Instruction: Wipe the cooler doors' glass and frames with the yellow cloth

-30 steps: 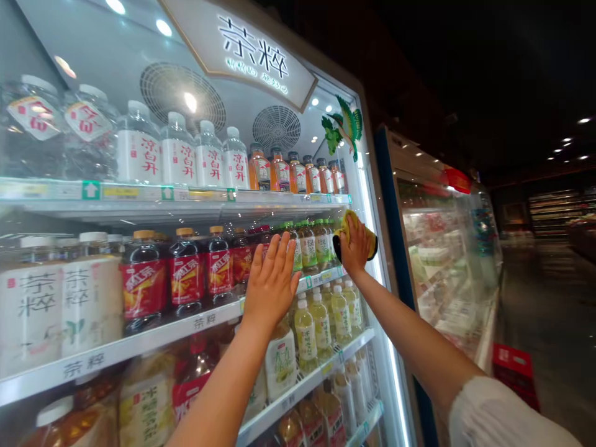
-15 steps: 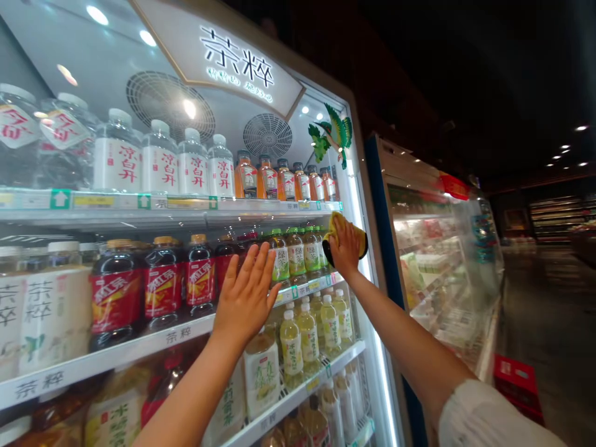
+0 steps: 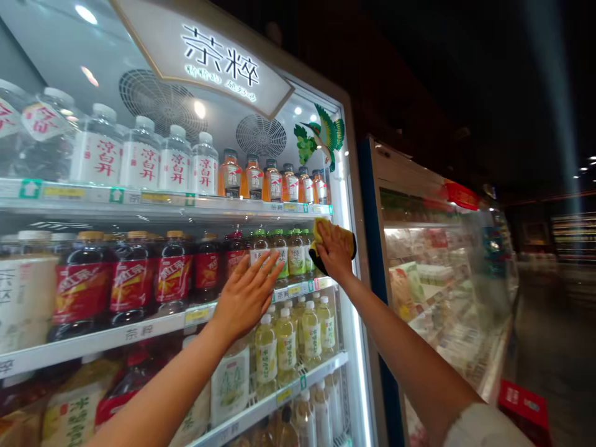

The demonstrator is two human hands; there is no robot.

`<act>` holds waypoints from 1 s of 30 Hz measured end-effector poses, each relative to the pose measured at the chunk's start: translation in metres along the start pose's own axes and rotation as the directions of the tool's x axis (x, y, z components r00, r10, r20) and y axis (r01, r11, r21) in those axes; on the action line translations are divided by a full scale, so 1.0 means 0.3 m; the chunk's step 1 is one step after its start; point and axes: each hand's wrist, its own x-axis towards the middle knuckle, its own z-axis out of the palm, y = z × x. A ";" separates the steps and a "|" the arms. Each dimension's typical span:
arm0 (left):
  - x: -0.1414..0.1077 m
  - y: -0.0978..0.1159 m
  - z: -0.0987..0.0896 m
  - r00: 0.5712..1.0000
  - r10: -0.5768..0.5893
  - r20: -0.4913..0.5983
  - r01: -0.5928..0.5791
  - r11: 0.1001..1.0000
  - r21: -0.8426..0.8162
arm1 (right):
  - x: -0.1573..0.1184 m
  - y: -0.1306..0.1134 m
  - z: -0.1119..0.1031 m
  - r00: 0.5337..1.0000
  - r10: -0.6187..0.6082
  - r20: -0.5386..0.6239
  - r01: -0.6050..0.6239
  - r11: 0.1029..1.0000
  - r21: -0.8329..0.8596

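Note:
A glass-fronted drinks fridge (image 3: 342, 105) fills the left and middle of the head view. My left hand (image 3: 246, 298) lies flat on its glass with fingers stretched out, in front of the middle shelf of bottles. Nothing is in that hand. Farther right, my right hand (image 3: 334, 253) presses a yellow cloth with a dark edge (image 3: 347, 239) to the glass near the right side of the door. Its fingers lie over the cloth, hiding part of it. A bird-and-leaves sticker (image 3: 330, 133) is on the glass above the cloth.
Behind the glass stand water bottles (image 3: 144, 155), red-labelled bottles (image 3: 128, 276) and pale yellow drinks (image 3: 286, 341). A lit sign (image 3: 218, 59) tops the fridge. Another refrigerated case (image 3: 419, 223) stands to the right, with a red box (image 3: 524, 406) on the floor beside it.
The fridge has shifted slightly left in view. My left hand sits a little farther right on the glass, fingers tilted more rightward. My right hand and the cloth stay near the same spot.

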 end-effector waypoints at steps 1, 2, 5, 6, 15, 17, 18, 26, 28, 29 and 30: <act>0.007 0.016 0.007 1.000 0.003 0.011 -0.003 1.000 0.006 | -0.006 0.022 0.003 0.998 0.057 -0.032 -0.057 0.998 0.000; 0.011 0.031 0.012 1.000 0.008 0.024 -0.008 1.000 0.012 | -0.022 0.039 0.009 0.993 0.105 -0.063 -0.104 0.995 0.004; 0.018 0.060 0.018 0.998 0.030 0.060 -0.031 0.999 0.031 | -0.095 0.051 0.034 0.987 0.131 -0.093 -0.130 0.991 0.013; 0.023 0.065 0.021 0.997 0.038 0.067 -0.041 0.998 0.039 | -0.109 0.044 0.040 0.992 0.096 -0.078 -0.095 0.995 0.009; 0.239 0.143 0.135 0.998 -0.036 0.044 0.034 0.998 0.049 | 0.137 0.087 -0.037 0.998 -0.062 0.008 0.061 0.997 0.040; 0.285 0.171 0.155 0.997 -0.064 0.044 0.063 0.998 0.030 | 0.143 0.143 -0.040 0.998 -0.067 -0.004 0.067 0.997 0.041; 0.304 0.185 0.164 0.996 -0.077 0.043 0.076 0.997 0.021 | 0.126 0.171 -0.036 0.998 -0.061 -0.014 0.062 0.997 0.040; 0.376 0.283 0.241 0.997 -0.055 0.061 0.057 0.998 -0.032 | -0.308 0.353 0.038 0.999 -0.039 0.015 0.040 0.999 -0.033; 0.377 0.296 0.265 0.998 -0.031 0.063 0.033 0.999 -0.028 | -0.405 0.378 0.050 0.995 -0.088 0.038 0.089 0.995 -0.044; 0.376 0.300 0.274 0.998 -0.024 0.058 0.025 0.999 -0.023 | -0.432 0.385 0.054 0.994 -0.104 0.046 0.106 0.993 -0.046; 0.375 0.302 0.281 0.999 -0.020 0.051 0.021 1.000 -0.019 | -0.438 0.388 0.054 0.993 -0.111 0.052 0.113 0.993 -0.045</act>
